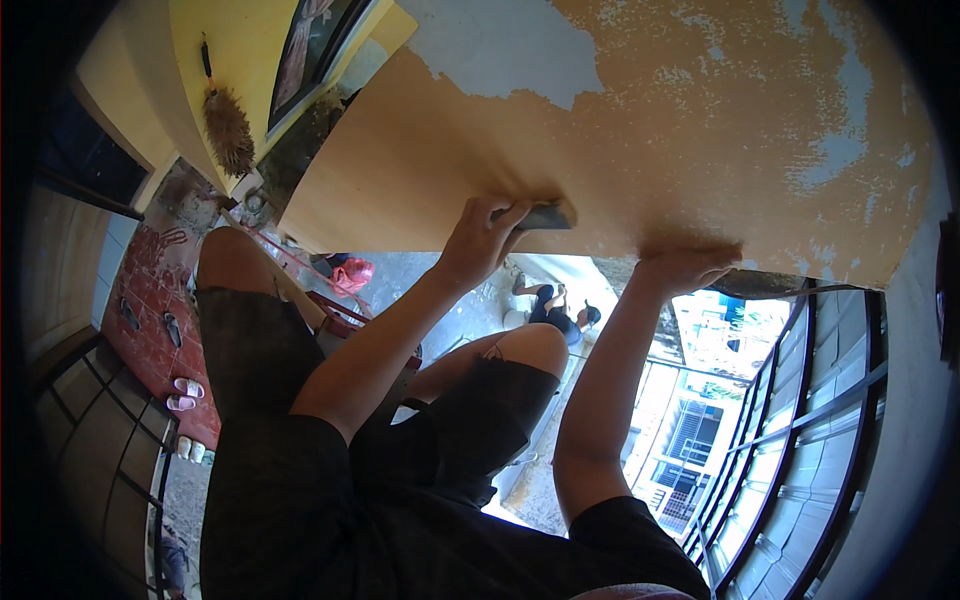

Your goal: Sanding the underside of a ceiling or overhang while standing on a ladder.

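Observation:
A large orange painted surface (420, 170) fills the upper part of the view, with pale grey patches (510, 50) where its paint is gone. Against it, a little above its lower edge, my left hand (485, 238) is closed round a dark grey flat block (545, 216); the block's exact kind is hard to make out. To the right, my right hand (690, 268) lies against the lower edge of the same surface, fingers stretched out flat and holding nothing. Both arms are raised.
Below my knees, part of a red ladder-like frame (335, 312) shows. A person (565, 315) sits on the ground far beneath. A pink bag (352, 275) lies nearby, and slippers (185, 393) on red tiles (150, 345). A duster (228, 130) hangs on the yellow wall; barred panels (800, 430) stand right.

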`<state>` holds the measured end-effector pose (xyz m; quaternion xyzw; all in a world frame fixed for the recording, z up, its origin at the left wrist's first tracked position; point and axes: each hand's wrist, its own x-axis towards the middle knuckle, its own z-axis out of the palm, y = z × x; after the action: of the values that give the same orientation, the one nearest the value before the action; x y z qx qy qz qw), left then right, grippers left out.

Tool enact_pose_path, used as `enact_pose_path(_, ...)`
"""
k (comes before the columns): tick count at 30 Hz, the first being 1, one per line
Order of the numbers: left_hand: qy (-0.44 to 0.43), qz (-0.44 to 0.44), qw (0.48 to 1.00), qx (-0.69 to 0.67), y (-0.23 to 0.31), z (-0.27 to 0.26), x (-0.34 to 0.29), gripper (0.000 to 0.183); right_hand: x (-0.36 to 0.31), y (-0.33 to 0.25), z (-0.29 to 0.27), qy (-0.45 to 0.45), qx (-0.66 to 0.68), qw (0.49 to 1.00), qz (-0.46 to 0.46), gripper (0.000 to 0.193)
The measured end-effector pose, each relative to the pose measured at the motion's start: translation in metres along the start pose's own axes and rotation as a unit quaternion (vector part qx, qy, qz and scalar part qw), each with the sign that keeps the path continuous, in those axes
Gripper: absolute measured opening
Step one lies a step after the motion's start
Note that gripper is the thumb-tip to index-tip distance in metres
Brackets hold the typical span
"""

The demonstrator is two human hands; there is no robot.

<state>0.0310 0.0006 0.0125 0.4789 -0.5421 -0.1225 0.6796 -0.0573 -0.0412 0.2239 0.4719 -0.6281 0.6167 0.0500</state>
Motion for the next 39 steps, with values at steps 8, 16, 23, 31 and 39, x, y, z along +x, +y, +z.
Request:
enact_pose_path(8, 0.011, 0.028, 0.999, -0.015, -0.002, -0.003, 0.007, 0.059, 0.003, 0.0, -0.001, 0.027, -0.01, 1.0, 0.0, 0.075)
enact_pose_path(16, -0.003, 0.037, 0.999, 0.002, -0.008, -0.011, 0.003, 0.062, -0.002, -0.002, -0.001, 0.032, 0.002, 0.999, 0.005, 0.074)
enact_pose_path(23, -0.006, 0.043, 0.999, 0.022, -0.015, -0.007, 0.005, 0.062, 0.02, 0.016, -0.003, 0.01, -0.027, 1.0, -0.01, 0.073)
enact_pose_path(31, 0.022, 0.074, 0.997, 0.013, -0.007, -0.007, 0.022, 0.054, -0.002, -0.003, 0.003, 0.025, 0.008, 1.0, -0.004, 0.077)
enact_pose_path(39, -0.007, 0.074, 0.997, -0.01, -0.02, -0.008, 0.007, 0.057, 0.001, 0.004, 0.001, 0.019, -0.023, 0.999, -0.016, 0.079)
